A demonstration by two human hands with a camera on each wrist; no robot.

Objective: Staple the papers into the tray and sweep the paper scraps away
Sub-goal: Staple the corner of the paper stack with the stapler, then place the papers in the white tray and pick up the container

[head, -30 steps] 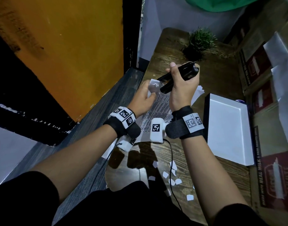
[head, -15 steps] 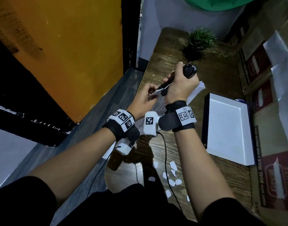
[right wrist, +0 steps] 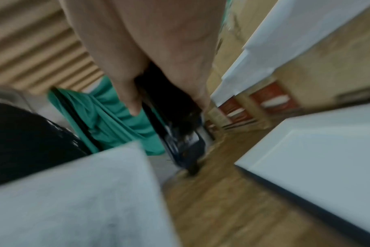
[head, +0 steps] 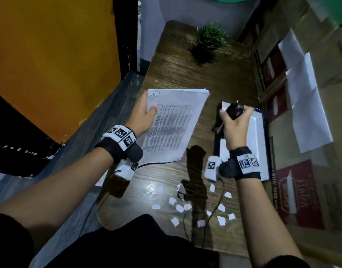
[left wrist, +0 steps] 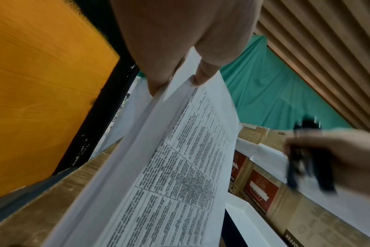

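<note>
My left hand (head: pixel 145 113) pinches the printed stack of papers (head: pixel 174 126) near its top left corner, thumb on top, and the sheets hang lifted over the wooden table (head: pixel 176 60). In the left wrist view the thumb and fingers (left wrist: pixel 201 78) clamp the papers' (left wrist: pixel 180 167) edge. My right hand (head: pixel 235 124) grips the black stapler (head: pixel 235 111) above the white tray's (head: pixel 260 132) near left side. The stapler (right wrist: pixel 180 130) points down toward the table in the blurred right wrist view. Several white paper scraps (head: pixel 179 207) lie on the table near me.
A small green plant (head: pixel 209 41) stands at the table's far end. Cardboard boxes (head: pixel 301 180) with white sheets taped on line the right side. An orange wall panel (head: pixel 50 55) and dark floor lie left. A black cable (head: pixel 212 211) runs across the scraps.
The stapler came off the papers' corner and my right hand carried it right, over the tray. My left hand keeps its hold on the papers, which now show in full.
</note>
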